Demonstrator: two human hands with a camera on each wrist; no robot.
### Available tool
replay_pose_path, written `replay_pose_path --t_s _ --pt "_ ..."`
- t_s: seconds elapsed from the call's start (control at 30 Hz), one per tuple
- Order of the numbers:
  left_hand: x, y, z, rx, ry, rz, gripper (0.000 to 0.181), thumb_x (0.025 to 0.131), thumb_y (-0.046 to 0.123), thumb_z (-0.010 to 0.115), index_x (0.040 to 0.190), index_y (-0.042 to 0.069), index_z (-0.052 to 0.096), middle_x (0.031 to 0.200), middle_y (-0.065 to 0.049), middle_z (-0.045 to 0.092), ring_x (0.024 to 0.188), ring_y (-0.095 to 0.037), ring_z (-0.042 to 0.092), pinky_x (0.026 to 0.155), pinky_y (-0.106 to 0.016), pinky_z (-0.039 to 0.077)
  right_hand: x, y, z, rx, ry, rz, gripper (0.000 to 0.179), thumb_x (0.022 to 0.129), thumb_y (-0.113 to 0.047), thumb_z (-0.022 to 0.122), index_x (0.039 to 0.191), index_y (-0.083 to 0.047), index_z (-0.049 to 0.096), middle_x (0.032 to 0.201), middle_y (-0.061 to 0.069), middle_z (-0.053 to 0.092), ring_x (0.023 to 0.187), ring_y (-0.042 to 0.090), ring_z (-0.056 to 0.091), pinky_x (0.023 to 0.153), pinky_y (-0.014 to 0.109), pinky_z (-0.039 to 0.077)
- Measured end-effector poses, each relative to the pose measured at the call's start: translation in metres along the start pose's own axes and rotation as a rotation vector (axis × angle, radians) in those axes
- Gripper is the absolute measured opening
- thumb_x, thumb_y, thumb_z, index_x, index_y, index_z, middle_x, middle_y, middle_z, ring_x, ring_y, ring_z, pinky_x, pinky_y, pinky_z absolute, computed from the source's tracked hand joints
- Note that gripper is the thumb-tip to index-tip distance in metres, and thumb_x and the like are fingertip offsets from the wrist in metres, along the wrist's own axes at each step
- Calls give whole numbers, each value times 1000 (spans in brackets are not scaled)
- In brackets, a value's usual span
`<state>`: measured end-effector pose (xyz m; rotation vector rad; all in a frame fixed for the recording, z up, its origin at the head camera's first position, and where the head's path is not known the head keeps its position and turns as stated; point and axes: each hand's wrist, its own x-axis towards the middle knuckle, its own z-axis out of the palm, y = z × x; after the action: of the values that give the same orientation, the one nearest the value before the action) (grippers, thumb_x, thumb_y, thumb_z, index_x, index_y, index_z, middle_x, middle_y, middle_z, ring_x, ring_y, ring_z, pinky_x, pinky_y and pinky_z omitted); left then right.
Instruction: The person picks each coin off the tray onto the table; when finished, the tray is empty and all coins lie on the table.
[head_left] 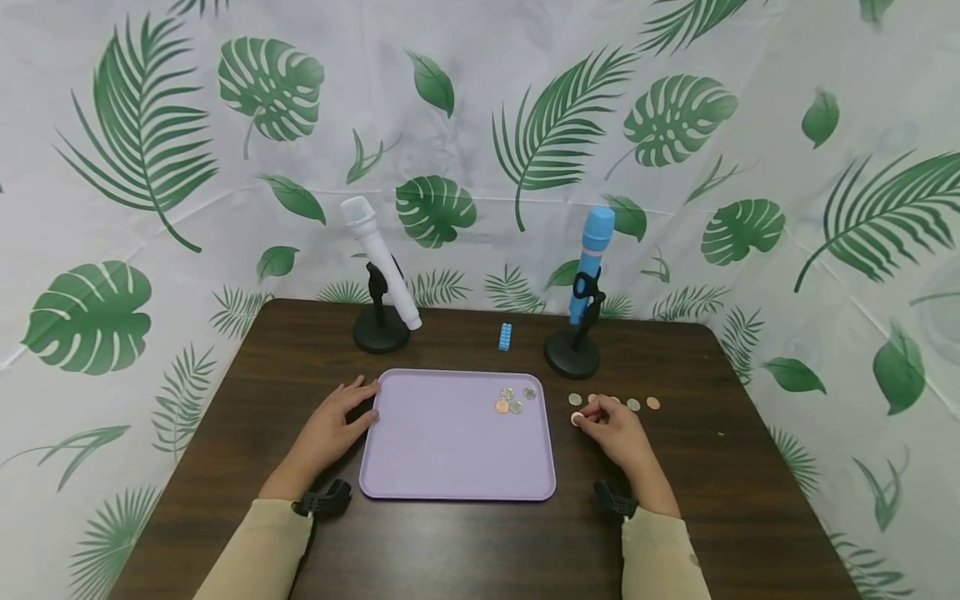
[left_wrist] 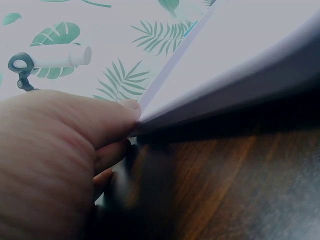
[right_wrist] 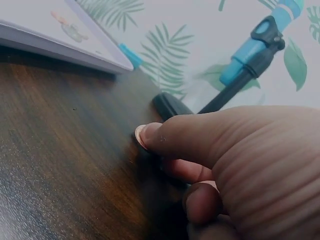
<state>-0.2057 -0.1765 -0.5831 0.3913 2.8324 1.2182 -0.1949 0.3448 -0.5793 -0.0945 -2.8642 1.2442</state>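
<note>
My right hand [head_left: 618, 433] pinches a copper-coloured coin [head_left: 577, 419] between thumb and fingertips, just right of the lilac tray [head_left: 450, 495]. In the right wrist view the coin's edge [right_wrist: 140, 138] shows past the thumb. A row of coins lies behind that hand, with a silver coin [head_left: 574, 399] at its left end and a copper coin [head_left: 653, 403] at its right; the hand partly hides some. Inside the tray, several coins sit near the far right corner, among them a copper one [head_left: 502, 407]. My left hand [head_left: 330, 429] touches the tray's left rim, fingers relaxed.
A white microphone [head_left: 386, 267] leans in a black stand [head_left: 380, 331] behind the tray. To its right stands a blue microphone [head_left: 597, 229] in another black stand [head_left: 572, 354], close behind the coin row. Between them lies a small blue block [head_left: 506, 337]. A leaf-print cloth hangs behind the table.
</note>
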Motion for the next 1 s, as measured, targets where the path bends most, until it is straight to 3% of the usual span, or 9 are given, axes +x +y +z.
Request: replay_pose_path --t_s 0.5,0.6,0.7,0.83,1.0 --pt "1 2 -1 10 4 14 57 106 25 73 159 13 58 166 -9 56 165 -38 35 136 -66 21 -2 -6 -1 -32 24 26 17 96 -28 86 98 -12 79 99 8 70 84 19 60 70 26 51" --pt "0 2 -1 4 5 16 57 106 25 73 159 13 58 165 -9 56 165 -38 35 136 -66 20 -1 -5 0 -19 25 32 17 98 -28 84 100 -12 79 98 9 69 79 19 60 65 26 51" --pt "0 2 0 4 4 9 57 106 25 73 159 13 58 166 -9 56 165 -38 35 136 -66 20 -1 -2 0 72 10 88 19 103 -28 78 108 -10 77 93 7 68 68 18 58 57 28 51" --pt "0 2 0 6 2 9 57 106 25 73 159 13 57 166 -9 55 166 -38 34 136 -66 20 0 1 -2 318 15 177 28 109 -29 70 124 -7 63 86 4 65 53 14 51 45 27 45" --pt "1 1 -1 4 -1 12 57 106 25 73 160 13 57 166 -9 55 166 -38 34 136 -66 20 -1 2 -3 525 69 193 33 111 -30 65 130 -8 51 84 -1 61 49 8 47 37 22 35"
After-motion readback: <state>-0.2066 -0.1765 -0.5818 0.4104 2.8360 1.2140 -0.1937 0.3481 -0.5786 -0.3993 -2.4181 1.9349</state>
